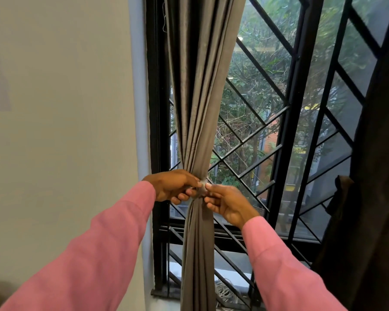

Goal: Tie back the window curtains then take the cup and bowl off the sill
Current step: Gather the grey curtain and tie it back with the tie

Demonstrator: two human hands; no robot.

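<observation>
Grey curtain point(198, 108), soft and faintly sheened, falls in long pleats and is gathered to a narrow waist near the left edge of the window point(154, 108), where a pale tie point(203, 186) circles it; left hand point(177, 186) and right hand point(226, 204) each pinch that tie between thumb and curled fingers. Judged step: fastening this tie-back; next the knot needs drawing snug, then the dark curtain point(373, 176) at the right edge may want the same. The cup and the bowl are out of view.

Both hands point(200, 194) pinch tie point(203, 186) around curtain point(198, 108)
</observation>
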